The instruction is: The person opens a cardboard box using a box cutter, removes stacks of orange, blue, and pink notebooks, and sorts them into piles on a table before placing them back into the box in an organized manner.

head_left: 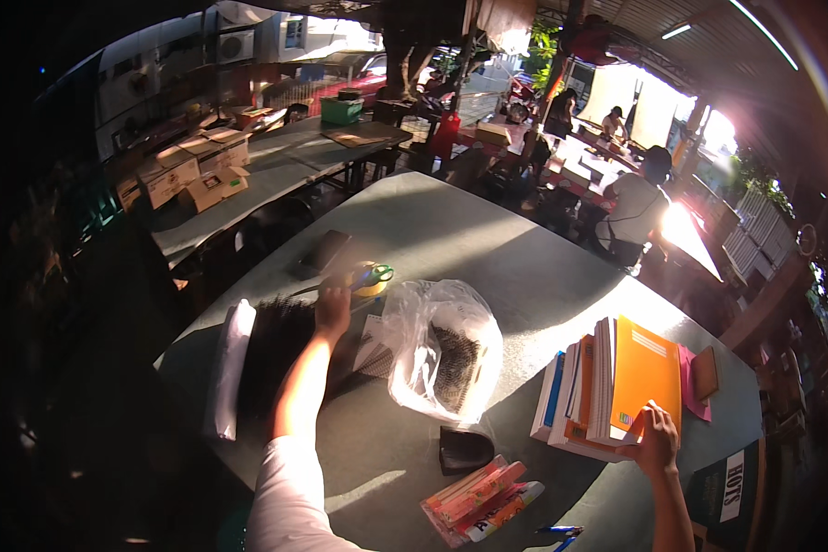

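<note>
My left hand (pixel 332 308) reaches out over the grey table (pixel 488 267) and grips scissors with green and yellow handles (pixel 372 274). Beneath my left forearm lies a dark stack of black spiral binding combs (pixel 281 354). My right hand (pixel 658 440) rests on the near corner of a stack of notebooks (pixel 607 386) with an orange cover on top, at the right side of the table. Between my hands stands a clear plastic bag (pixel 442 350) holding more black combs.
A dark phone (pixel 322 250) lies beyond the scissors. A white roll (pixel 230 368) sits left of the combs. A small black pouch (pixel 465 451), a pack of coloured sticks (pixel 478 497) and a blue pen (pixel 557 531) lie near me. People sit at far tables; boxes on the left table.
</note>
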A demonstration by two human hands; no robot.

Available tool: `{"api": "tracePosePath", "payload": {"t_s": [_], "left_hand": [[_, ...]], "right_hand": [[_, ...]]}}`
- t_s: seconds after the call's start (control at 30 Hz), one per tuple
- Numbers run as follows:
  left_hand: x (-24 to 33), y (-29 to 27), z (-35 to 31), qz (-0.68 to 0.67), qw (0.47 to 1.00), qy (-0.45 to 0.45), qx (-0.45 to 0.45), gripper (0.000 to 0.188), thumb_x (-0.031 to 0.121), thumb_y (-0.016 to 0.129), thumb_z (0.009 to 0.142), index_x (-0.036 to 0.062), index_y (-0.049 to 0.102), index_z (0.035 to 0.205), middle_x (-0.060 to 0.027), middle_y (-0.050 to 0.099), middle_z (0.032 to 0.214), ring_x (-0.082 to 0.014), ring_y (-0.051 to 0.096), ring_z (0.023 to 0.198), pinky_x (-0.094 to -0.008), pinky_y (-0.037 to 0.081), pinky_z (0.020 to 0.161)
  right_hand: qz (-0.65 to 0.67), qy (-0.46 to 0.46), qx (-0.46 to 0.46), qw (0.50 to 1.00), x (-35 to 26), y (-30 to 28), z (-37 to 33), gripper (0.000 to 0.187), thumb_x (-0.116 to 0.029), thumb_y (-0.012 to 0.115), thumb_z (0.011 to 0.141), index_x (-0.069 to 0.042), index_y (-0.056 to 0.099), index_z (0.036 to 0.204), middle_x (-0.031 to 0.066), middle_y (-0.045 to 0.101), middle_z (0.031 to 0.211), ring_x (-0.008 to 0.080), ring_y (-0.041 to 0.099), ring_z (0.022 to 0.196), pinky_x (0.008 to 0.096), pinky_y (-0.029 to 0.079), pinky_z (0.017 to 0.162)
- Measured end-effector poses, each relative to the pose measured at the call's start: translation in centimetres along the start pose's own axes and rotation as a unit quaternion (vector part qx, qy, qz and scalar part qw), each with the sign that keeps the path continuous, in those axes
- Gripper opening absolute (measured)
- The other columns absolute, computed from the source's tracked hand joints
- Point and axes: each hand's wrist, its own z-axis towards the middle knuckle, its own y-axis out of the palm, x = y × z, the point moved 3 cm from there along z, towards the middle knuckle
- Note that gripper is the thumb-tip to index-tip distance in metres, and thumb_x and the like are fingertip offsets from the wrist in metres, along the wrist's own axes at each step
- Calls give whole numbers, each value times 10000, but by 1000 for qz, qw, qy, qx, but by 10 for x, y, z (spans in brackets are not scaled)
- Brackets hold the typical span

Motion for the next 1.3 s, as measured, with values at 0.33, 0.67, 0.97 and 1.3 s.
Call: {"api": "tracePosePath", "payload": {"t_s": [0.33,0.67,0.97,1.3], "left_hand": [[-53,76,21,100,992,57,-43,363,65,527,822,26,437,1172,-156,609,816,-299,625,762,-395,510,612],[47,-93,47,-22,994,87,59,74,65,500,834,44,475,900,-154,588,720,-329,617,668,-399,500,556],[405,-250,3,-339,804,479,92,114,73,534,775,67,553,887,-92,565,741,-257,573,672,-348,463,603],[528,-349,-84,-79,898,432,-3,409,63,546,742,71,551,1151,-159,512,1172,-301,473,1101,-433,390,904]], "right_hand": [[-17,11,-19,1000,-18,0,23,664,-268,828,494,-44,490,1020,160,515,1191,313,488,1115,401,416,910],[4,29,-17,999,-13,17,4,774,-286,764,617,-56,397,1257,158,418,1316,325,387,1231,418,326,998],[63,-109,66,990,-36,-44,-58,471,-281,667,750,-85,504,1146,129,493,1227,288,457,1164,434,332,987],[-4,211,61,976,116,-190,-387,264,-191,692,709,-67,616,929,103,602,1044,266,569,985,405,425,873]]}}
